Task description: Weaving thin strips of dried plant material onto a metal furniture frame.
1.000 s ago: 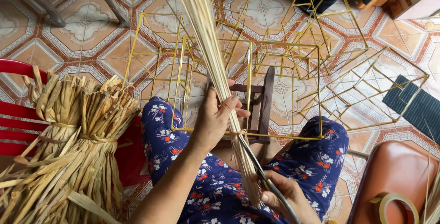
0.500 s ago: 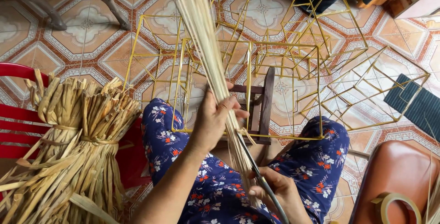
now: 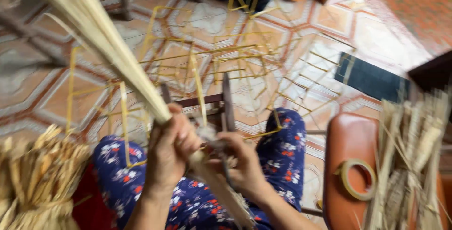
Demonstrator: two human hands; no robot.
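**Two hands on one straw bundle**

One long bundle of pale straw stalks point(image 3: 108, 46) runs diagonally from far beyond the fingers, upper left, down through both hands and out past the wrists toward the lower middle of the view. Frame is motion-blurred, so fine detail is soft.

Left hand point(image 3: 170, 157): fingers wrapped fully round the bundle, fist closed, thumb side up. Bundle enters the fist from above and comes out below the palm.

Right hand point(image 3: 242, 164): just beside the left, fingers curled in on the lower part of the same bundle. A thin dark item sits under these fingers; cannot tell what it is, and cannot tell how tight the grip is.

Below both hands: lap in dark blue floral fabric point(image 3: 282, 150).

Just beyond the fingertips: a dark wooden stool frame point(image 3: 226, 100), then yellow wire frames point(image 3: 221, 56) spread over the patterned tile floor point(image 3: 28, 93).

Left of the left hand: a tied sheaf of dried leaves point(image 3: 40, 178). Right of the right hand: an orange-brown seat point(image 3: 351, 140) with a tape roll point(image 3: 358, 179) lying on it, and more dried stalks point(image 3: 412, 164) at the far right.
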